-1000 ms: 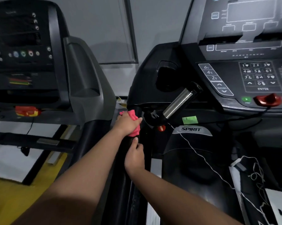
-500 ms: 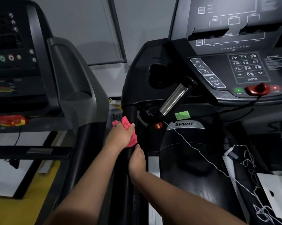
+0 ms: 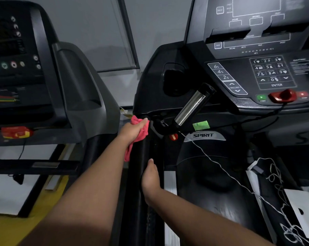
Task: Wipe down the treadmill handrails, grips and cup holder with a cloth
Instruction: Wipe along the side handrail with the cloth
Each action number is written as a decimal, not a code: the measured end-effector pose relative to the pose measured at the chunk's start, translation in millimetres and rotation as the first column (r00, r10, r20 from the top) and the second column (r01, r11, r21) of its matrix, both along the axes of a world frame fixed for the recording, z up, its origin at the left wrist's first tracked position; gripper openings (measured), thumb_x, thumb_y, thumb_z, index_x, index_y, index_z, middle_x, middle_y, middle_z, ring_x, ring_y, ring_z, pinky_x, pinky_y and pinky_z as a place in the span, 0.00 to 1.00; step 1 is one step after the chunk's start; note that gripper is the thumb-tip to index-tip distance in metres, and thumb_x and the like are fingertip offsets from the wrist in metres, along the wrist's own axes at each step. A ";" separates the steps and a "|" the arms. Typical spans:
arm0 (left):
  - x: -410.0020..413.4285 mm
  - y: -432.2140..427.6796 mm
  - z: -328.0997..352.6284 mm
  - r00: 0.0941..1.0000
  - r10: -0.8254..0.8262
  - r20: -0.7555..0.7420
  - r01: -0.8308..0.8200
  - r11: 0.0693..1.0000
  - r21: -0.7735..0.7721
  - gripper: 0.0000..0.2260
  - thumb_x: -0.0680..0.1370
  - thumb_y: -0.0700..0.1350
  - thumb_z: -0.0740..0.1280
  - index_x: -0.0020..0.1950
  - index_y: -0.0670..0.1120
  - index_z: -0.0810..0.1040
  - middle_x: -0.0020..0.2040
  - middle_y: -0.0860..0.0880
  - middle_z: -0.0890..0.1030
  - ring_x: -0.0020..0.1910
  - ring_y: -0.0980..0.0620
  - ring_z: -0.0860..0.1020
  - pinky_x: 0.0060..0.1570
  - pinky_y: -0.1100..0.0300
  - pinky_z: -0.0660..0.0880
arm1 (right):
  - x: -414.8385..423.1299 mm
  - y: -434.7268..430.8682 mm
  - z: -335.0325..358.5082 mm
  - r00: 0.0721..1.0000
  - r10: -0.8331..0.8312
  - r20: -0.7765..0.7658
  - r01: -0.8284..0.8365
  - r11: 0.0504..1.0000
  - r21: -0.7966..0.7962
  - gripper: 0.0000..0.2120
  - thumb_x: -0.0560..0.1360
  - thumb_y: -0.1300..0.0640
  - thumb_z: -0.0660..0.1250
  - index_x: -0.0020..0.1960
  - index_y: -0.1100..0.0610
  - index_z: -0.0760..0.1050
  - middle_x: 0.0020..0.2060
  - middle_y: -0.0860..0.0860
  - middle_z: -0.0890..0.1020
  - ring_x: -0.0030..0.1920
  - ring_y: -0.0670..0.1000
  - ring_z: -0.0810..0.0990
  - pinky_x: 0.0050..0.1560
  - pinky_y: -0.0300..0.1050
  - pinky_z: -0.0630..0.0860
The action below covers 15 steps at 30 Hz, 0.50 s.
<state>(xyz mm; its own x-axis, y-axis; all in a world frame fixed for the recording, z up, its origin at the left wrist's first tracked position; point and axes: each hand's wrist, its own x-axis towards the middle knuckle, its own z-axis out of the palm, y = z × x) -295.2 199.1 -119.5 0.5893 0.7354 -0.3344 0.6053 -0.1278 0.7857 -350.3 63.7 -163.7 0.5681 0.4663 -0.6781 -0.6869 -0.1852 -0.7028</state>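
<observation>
My left hand [image 3: 132, 131] grips a pink cloth [image 3: 141, 134] and presses it against the top of the black left handrail [image 3: 141, 153], just under the console housing. A tail of the cloth hangs down beside the rail. Lower on the same rail, my right hand [image 3: 151, 176] wraps around it from the right side. A chrome pulse grip [image 3: 190, 108] slants up to the right of the cloth. The dark round cup holder [image 3: 174, 80] sits in the housing above it.
The console [image 3: 256, 71] with keypad, green start button and red safety key [image 3: 283, 96] is at upper right. A white cord [image 3: 221, 166] trails over the belt cover to papers at lower right. A second treadmill [image 3: 43, 77] stands close on the left.
My left hand with the cloth slid down the rail and has come back up near its top. My right hand keeps its hold lower on the rail. The camera shifted slightly.
</observation>
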 end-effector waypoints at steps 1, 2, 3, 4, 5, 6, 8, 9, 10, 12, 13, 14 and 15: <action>-4.8 -2.2 -5.5 0.995 0.068 0.071 -0.063 0.996 -0.068 0.16 0.77 0.58 0.64 0.50 0.45 0.77 0.42 0.49 0.78 0.42 0.50 0.78 0.45 0.58 0.74 | -0.7 -0.7 -1.1 1.000 0.005 0.006 -0.005 1.000 -0.001 0.24 0.82 0.47 0.46 0.74 0.55 0.60 0.71 0.53 0.67 0.70 0.53 0.65 0.69 0.45 0.58; -10.4 -6.5 -10.3 0.986 0.112 0.126 -0.097 0.988 -0.121 0.14 0.78 0.57 0.64 0.49 0.46 0.76 0.43 0.49 0.78 0.40 0.51 0.78 0.44 0.57 0.76 | -0.9 -1.7 -0.9 1.000 0.008 0.014 -0.008 1.000 -0.001 0.24 0.82 0.47 0.46 0.74 0.55 0.60 0.71 0.53 0.67 0.70 0.53 0.65 0.69 0.45 0.58; -16.5 -10.3 -14.2 0.983 0.124 0.136 -0.105 0.985 -0.135 0.13 0.77 0.57 0.64 0.45 0.47 0.75 0.41 0.49 0.79 0.38 0.51 0.78 0.45 0.56 0.78 | -1.0 -1.5 -2.2 1.000 0.011 0.022 -0.011 1.000 -0.005 0.24 0.82 0.47 0.46 0.74 0.55 0.60 0.71 0.53 0.67 0.70 0.53 0.65 0.69 0.44 0.58; -21.0 -14.8 -16.0 0.989 0.101 0.111 -0.091 0.992 -0.087 0.14 0.76 0.58 0.64 0.40 0.48 0.76 0.37 0.50 0.80 0.36 0.52 0.78 0.46 0.54 0.78 | -0.9 -1.3 -2.9 0.999 0.015 0.033 -0.015 1.000 -0.011 0.24 0.82 0.47 0.46 0.74 0.55 0.60 0.71 0.53 0.67 0.70 0.53 0.65 0.69 0.44 0.58; -24.6 -18.0 -21.4 0.997 0.058 0.056 -0.057 0.998 -0.013 0.16 0.74 0.60 0.64 0.38 0.48 0.77 0.34 0.51 0.80 0.35 0.52 0.79 0.46 0.54 0.78 | -1.0 -0.6 -4.3 0.999 0.018 0.045 -0.017 1.000 -0.019 0.24 0.82 0.47 0.45 0.74 0.56 0.61 0.70 0.53 0.68 0.70 0.53 0.66 0.68 0.44 0.59; -28.0 -21.9 -23.5 1.000 0.015 0.005 -0.015 0.997 0.074 0.17 0.72 0.61 0.64 0.39 0.47 0.78 0.33 0.51 0.80 0.35 0.52 0.80 0.46 0.54 0.78 | -1.1 -0.1 -4.6 0.998 0.020 0.056 -0.019 0.999 -0.031 0.24 0.82 0.47 0.45 0.73 0.56 0.62 0.69 0.54 0.69 0.69 0.54 0.67 0.67 0.44 0.60; -29.0 -29.0 -17.8 0.989 -0.027 -0.142 0.061 0.967 0.246 0.18 0.72 0.60 0.65 0.45 0.44 0.77 0.35 0.51 0.78 0.39 0.51 0.79 0.43 0.59 0.73 | -0.8 1.5 -6.9 0.997 0.026 0.072 -0.022 0.999 -0.047 0.24 0.82 0.47 0.46 0.72 0.57 0.64 0.68 0.56 0.71 0.68 0.55 0.69 0.66 0.44 0.61; -25.2 -29.6 -13.1 0.972 -0.057 -0.227 0.125 0.946 0.299 0.16 0.74 0.58 0.64 0.43 0.45 0.76 0.36 0.50 0.77 0.41 0.50 0.79 0.42 0.60 0.70 | -0.9 2.1 -8.1 0.997 0.028 0.069 -0.025 0.999 -0.048 0.24 0.82 0.47 0.46 0.72 0.57 0.64 0.68 0.56 0.71 0.68 0.55 0.69 0.66 0.45 0.61; -19.1 -28.9 -6.4 0.949 -0.098 -0.299 0.200 0.922 0.333 0.15 0.76 0.57 0.62 0.39 0.46 0.75 0.35 0.50 0.77 0.42 0.50 0.79 0.43 0.60 0.69 | -0.9 2.2 -8.7 0.998 0.029 0.059 -0.026 0.999 -0.047 0.24 0.82 0.47 0.46 0.73 0.56 0.63 0.69 0.55 0.70 0.68 0.55 0.68 0.67 0.45 0.60; -2.9 -24.8 6.0 0.874 -0.176 -0.454 0.356 0.867 0.349 0.17 0.80 0.55 0.56 0.35 0.47 0.71 0.36 0.48 0.75 0.45 0.48 0.78 0.45 0.58 0.69 | -0.1 2.1 -8.4 0.999 0.037 0.029 -0.035 0.999 -0.039 0.24 0.82 0.46 0.45 0.74 0.55 0.59 0.70 0.54 0.67 0.70 0.54 0.66 0.69 0.46 0.58; 5.4 -20.0 9.2 0.827 -0.213 -0.521 0.430 0.836 0.341 0.19 0.81 0.54 0.53 0.36 0.46 0.70 0.37 0.47 0.74 0.45 0.47 0.76 0.47 0.57 0.69 | 0.1 2.1 -8.5 0.999 0.043 0.012 -0.042 0.998 -0.035 0.24 0.82 0.46 0.45 0.75 0.54 0.58 0.71 0.53 0.66 0.71 0.54 0.65 0.70 0.46 0.57; 12.3 -18.6 14.2 0.786 -0.240 -0.570 0.487 0.808 0.331 0.20 0.82 0.53 0.51 0.38 0.44 0.70 0.38 0.46 0.73 0.46 0.47 0.75 0.49 0.56 0.69 | 0.0 2.2 -8.3 0.999 0.049 -0.004 -0.049 0.998 -0.029 0.25 0.82 0.45 0.45 0.75 0.54 0.57 0.71 0.53 0.66 0.71 0.54 0.64 0.70 0.47 0.57; 19.6 -10.8 12.2 0.755 -0.264 -0.601 0.519 0.800 0.300 0.20 0.83 0.53 0.49 0.40 0.43 0.71 0.40 0.45 0.72 0.47 0.46 0.75 0.51 0.55 0.69 | -0.2 2.6 -7.8 0.998 0.055 -0.023 -0.056 0.998 -0.020 0.25 0.82 0.45 0.45 0.75 0.53 0.57 0.72 0.53 0.66 0.71 0.54 0.65 0.70 0.47 0.57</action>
